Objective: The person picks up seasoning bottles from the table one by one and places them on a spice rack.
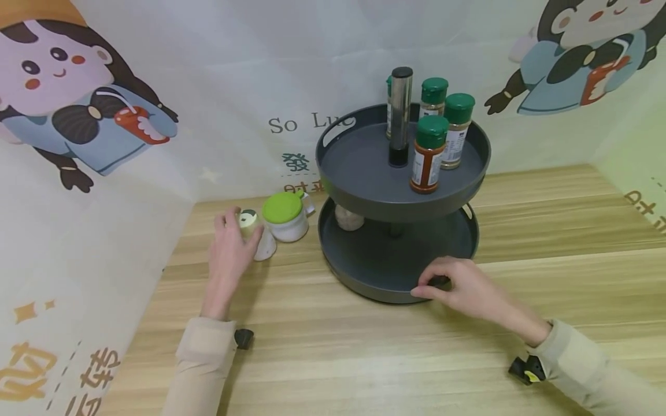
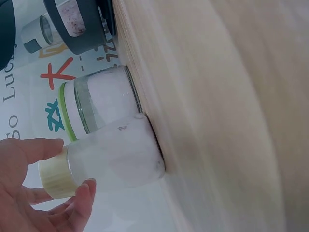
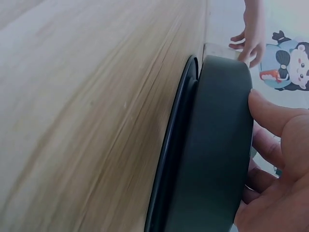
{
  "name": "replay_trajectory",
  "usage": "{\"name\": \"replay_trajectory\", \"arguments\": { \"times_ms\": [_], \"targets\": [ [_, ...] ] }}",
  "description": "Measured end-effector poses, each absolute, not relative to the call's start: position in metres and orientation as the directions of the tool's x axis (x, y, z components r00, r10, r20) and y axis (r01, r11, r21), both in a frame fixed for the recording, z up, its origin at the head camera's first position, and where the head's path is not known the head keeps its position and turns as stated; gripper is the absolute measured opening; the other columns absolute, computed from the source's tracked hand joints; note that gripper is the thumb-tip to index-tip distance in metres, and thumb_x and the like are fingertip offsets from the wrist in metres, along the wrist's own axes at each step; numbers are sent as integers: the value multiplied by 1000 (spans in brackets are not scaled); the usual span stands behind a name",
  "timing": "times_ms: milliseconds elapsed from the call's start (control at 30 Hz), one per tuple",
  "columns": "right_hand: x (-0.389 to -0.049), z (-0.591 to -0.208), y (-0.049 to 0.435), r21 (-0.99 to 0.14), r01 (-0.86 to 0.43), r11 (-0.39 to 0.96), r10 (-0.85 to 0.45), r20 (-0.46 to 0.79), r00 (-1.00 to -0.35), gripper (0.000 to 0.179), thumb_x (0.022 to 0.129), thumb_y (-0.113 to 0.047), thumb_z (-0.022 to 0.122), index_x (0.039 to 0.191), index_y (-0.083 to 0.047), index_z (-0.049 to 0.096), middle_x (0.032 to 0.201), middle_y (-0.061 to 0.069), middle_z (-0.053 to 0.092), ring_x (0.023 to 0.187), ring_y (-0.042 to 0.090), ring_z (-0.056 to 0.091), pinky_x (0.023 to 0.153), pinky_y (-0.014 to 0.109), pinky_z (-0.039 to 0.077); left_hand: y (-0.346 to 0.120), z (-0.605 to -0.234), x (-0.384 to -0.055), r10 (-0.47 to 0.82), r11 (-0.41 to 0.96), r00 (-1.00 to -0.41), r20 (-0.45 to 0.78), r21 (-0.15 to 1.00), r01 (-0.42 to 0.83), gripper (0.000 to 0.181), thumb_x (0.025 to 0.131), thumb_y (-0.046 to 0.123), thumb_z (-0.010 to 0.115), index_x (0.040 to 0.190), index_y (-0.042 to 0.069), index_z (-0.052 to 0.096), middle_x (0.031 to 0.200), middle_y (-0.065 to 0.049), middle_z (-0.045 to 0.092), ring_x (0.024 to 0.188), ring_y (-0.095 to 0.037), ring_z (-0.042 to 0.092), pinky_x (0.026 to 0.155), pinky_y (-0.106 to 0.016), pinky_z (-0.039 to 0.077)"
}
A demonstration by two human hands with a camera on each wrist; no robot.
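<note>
My left hand grips a jar with white contents by its pale yellow lid. In the left wrist view the thumb lies on one side of the lid and the fingers on the other; the jar's base meets the table. Close beside it stands a white jar with a green lid. A dark two-tier round rack stands in the middle. The front rim of its lower tray is pinched by my right hand, thumb outside and fingers inside.
On the upper tray stand several green-capped spice bottles and a tall metal-and-black cylinder. A jar with pinkish contents sits at the lower tray's left, partly hidden. Printed cloth walls rise behind and beside the wooden table.
</note>
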State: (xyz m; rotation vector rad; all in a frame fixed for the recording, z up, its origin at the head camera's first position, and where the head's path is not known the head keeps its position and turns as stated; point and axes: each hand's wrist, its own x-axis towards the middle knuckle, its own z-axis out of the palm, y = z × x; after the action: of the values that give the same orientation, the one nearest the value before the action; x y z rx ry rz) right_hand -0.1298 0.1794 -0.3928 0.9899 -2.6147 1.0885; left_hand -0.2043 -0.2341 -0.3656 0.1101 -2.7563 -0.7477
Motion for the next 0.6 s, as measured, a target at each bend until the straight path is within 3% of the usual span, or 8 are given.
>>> {"name": "replay_trajectory", "arguments": {
  "times_ms": [333,600],
  "targets": [
    [-131,-396,167,-612,-608,506,-531,334,-779,9,87,-23,81,84,-25,73,83,-19,65,76,2,60,69,27,53,-235,-366,-206,-136,871,-963,232,491,-5,66,99,29,64,149,-4,34,144,-35,40,109,-57,55,87,-65,48],
    [-129,-394,163,-618,-603,505,-535,324,-780,8,88,-24,80,83,-25,73,82,-19,64,75,2,58,67,27,51,-234,-366,-205,-123,865,-959,255,501,22,64,99,25,65,146,-7,37,139,-34,44,104,-53,57,85,-61,49]
  ]
}}
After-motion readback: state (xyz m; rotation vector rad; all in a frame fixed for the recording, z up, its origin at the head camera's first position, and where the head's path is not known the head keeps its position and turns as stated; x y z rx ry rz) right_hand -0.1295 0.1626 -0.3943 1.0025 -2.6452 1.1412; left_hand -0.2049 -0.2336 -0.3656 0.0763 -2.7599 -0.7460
